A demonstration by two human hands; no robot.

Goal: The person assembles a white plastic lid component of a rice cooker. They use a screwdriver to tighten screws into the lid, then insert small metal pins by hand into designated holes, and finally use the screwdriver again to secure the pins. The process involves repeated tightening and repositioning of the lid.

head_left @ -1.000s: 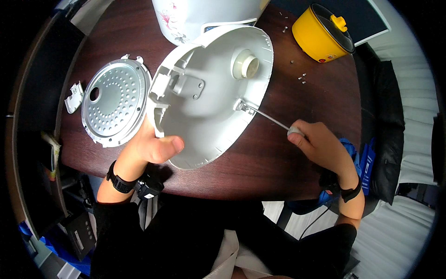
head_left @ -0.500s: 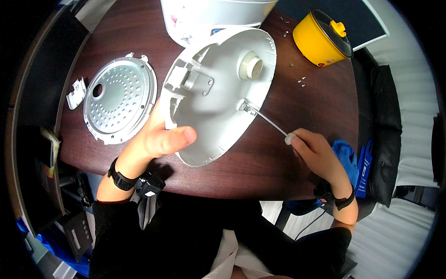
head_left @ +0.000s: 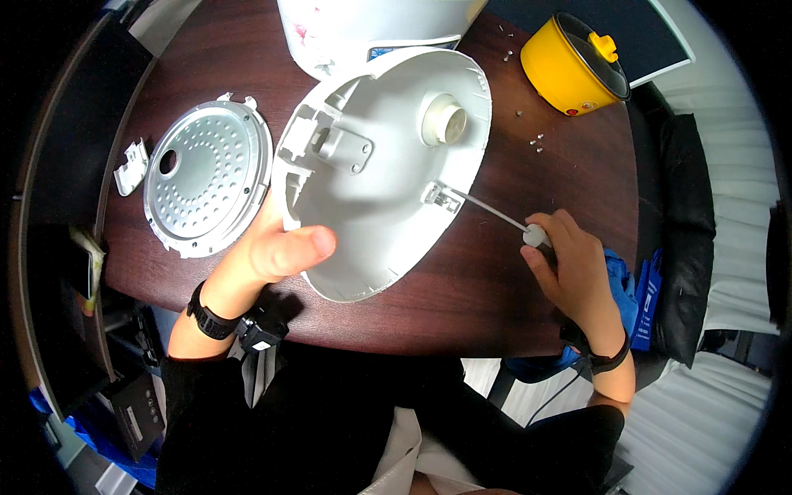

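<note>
No text can be read; marks on the yellow pot (head_left: 561,70) are too small.

Gap between shell (head_left: 379,214), pot (head_left: 563,73); screwdriver (head_left: 534,236) bars near side.

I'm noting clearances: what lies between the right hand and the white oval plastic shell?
The head view shows a thin grey metal screwdriver shaft running from the right hand to the shell, above the brown tabletop.

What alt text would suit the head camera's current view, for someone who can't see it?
A person's left hand holds a hollow white plastic shell while the right hand holds a screwdriver, its shaft reaching to a bracket inside. On the dark table are a dimpled metal disc, tiny screws and a yellow pot.
</note>
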